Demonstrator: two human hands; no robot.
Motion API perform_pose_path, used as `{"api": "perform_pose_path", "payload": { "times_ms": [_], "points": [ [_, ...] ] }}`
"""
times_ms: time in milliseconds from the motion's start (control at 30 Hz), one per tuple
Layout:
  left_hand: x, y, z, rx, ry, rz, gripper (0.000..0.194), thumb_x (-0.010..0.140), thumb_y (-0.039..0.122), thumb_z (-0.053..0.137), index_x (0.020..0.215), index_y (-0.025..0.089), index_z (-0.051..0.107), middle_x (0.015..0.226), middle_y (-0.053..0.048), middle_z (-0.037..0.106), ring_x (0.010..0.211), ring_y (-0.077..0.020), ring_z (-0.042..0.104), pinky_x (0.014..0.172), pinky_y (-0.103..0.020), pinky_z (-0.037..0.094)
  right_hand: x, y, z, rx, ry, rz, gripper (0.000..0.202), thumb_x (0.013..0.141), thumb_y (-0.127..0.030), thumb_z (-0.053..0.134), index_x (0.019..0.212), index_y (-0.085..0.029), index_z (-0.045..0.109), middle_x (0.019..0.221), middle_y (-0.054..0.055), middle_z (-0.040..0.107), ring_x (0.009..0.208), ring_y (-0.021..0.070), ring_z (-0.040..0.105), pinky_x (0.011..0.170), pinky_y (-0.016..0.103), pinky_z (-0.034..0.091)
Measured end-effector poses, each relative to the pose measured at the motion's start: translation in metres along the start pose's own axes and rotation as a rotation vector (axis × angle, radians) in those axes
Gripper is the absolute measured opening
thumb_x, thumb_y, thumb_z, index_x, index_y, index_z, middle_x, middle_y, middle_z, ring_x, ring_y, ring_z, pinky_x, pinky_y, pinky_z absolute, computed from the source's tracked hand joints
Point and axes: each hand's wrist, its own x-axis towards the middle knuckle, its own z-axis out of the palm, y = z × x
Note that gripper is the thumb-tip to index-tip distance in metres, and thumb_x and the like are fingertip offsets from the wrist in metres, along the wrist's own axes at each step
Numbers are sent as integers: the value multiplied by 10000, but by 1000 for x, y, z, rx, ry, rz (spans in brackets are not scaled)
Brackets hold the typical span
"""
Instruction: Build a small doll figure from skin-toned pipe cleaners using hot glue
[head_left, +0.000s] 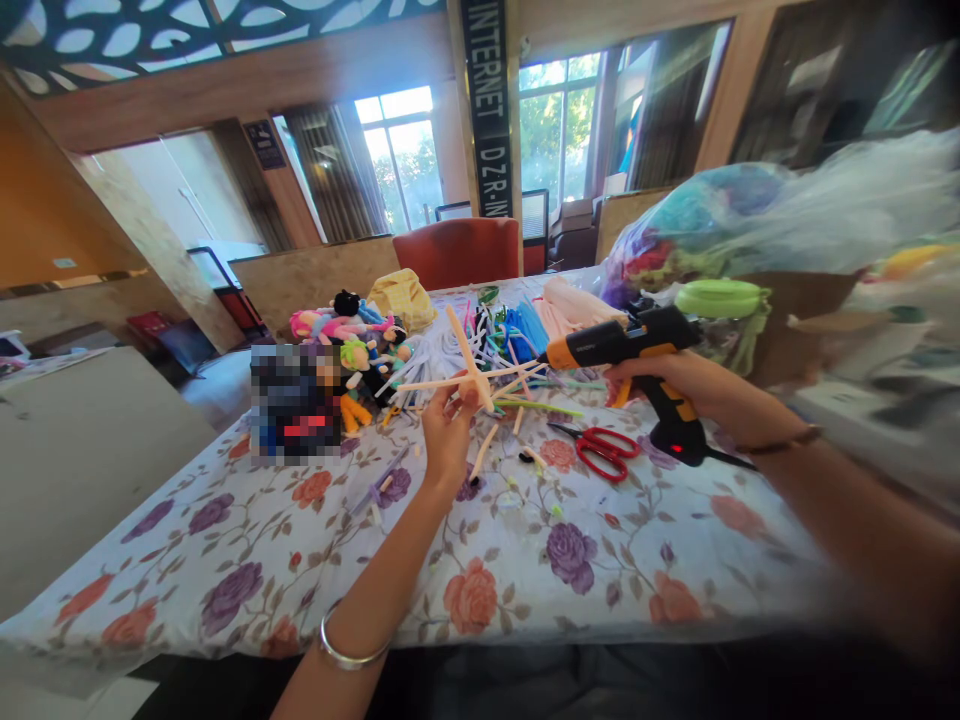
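My left hand (pixel 448 425) pinches a cream pipe-cleaner figure (pixel 466 352) with stems that spread like a cross, held above the table. In my right hand (pixel 675 380) is a black and orange hot glue gun (pixel 600 345), its nozzle pointing left at one arm of the figure. A small red light glows at the base of its handle, and a cord runs off to the right. Below the gun, red-handled scissors (pixel 606 452) lie on the tablecloth. Short cream pieces with dark ends (pixel 484 455) are scattered near my left hand.
A floral tablecloth (pixel 300 560) covers the table. Behind my hands lie bundles of white (pixel 439 350), blue and pink pipe cleaners. Several colourful dolls (pixel 360 350) sit at the left beside a yellow cloth (pixel 405 298). Clear plastic bags (pixel 697 220) and a green case (pixel 720 298) stand at the right.
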Motion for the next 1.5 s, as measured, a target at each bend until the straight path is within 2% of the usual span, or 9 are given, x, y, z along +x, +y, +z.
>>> {"api": "perform_pose_path", "payload": {
  "times_ms": [267, 433, 767, 1033, 1233, 1500],
  "points": [
    [0, -1, 0, 6, -9, 5, 439, 661, 433, 708, 1018, 183, 649, 1025, -81, 670, 860, -177, 617, 696, -275, 501, -9, -9, 9, -6, 78, 80, 157, 719, -206, 635, 574, -147, 642, 632, 48, 655, 578, 123, 561, 599, 260, 456],
    [0, 0, 0, -10, -12, 3, 439, 651, 425, 716, 1011, 183, 651, 1024, -81, 670, 855, -177, 617, 698, -278, 503, -10, -8, 10, -24, 31, 35, 165, 690, -239, 651, 530, -202, 641, 606, 36, 652, 556, 137, 558, 551, 268, 461],
    [0, 1, 1, -9, -4, -3, 440, 617, 395, 746, 991, 179, 660, 971, -69, 682, 847, -180, 626, 725, -291, 499, 8, 9, 4, -17, -96, -13, 154, 679, -286, 665, 557, -194, 649, 643, 54, 668, 633, 158, 613, 678, 276, 503],
    [-1, 3, 2, 2, -7, -10, 443, 611, 396, 748, 985, 173, 666, 964, -77, 685, 845, -184, 629, 750, -312, 501, 7, 9, 6, -15, -96, -25, 160, 694, -257, 638, 547, -200, 664, 632, 47, 670, 631, 152, 612, 647, 259, 502],
    [0, 3, 2, -2, -7, -12, 452, 596, 388, 760, 984, 172, 673, 933, -72, 691, 839, -185, 632, 770, -325, 498, 9, 11, 6, 12, -92, -5, 131, 656, -285, 701, 579, -186, 660, 648, 57, 674, 634, 163, 618, 646, 272, 510],
    [-1, 1, 2, 6, -17, -16, 453, 600, 390, 755, 994, 181, 674, 992, -73, 690, 841, -179, 628, 786, -334, 502, 7, 10, 9, 30, -123, -33, 155, 685, -270, 676, 558, -181, 668, 651, 50, 678, 628, 140, 616, 661, 242, 503]
  ]
}}
